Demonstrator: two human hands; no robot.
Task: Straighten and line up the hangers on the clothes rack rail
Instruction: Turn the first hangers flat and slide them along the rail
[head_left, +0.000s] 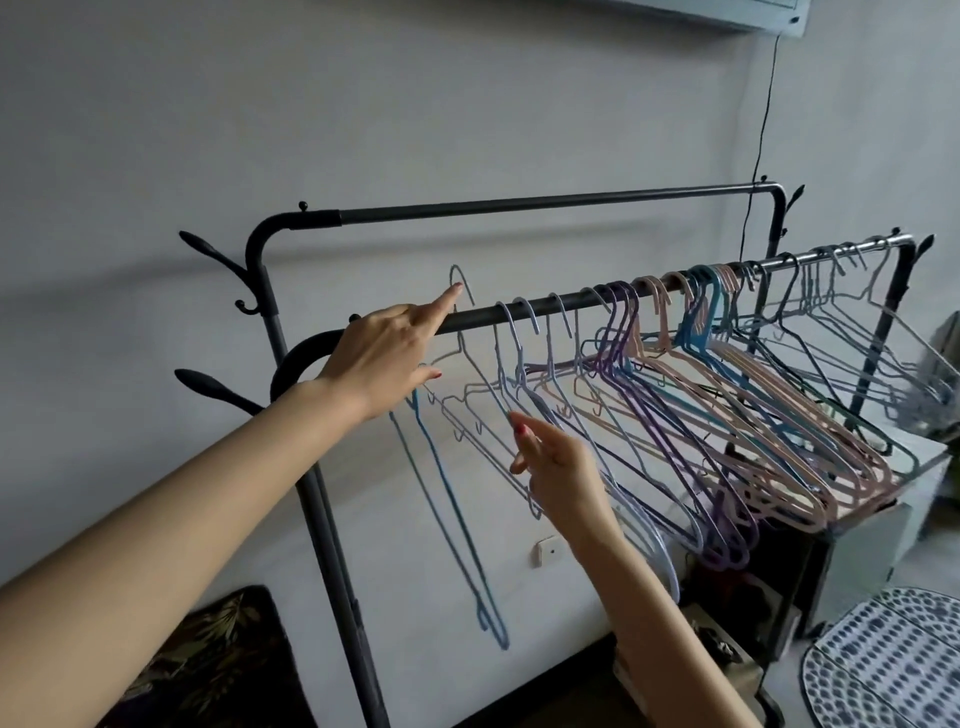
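Reaching up at the left end of the near rail, the left hand points its forefinger against the raised hook of a grey wire hanger, the other fingers loosely curled; a blue hanger dangles below it. Just right and lower, the right hand pinches a pale lilac hanger between thumb and fingertips. Further right, purple, pink and blue hangers crowd the rail, slanting unevenly.

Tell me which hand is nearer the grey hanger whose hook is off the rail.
Left. The left hand touches the grey hanger at its raised hook; the right hand is lower, among the lilac hangers.
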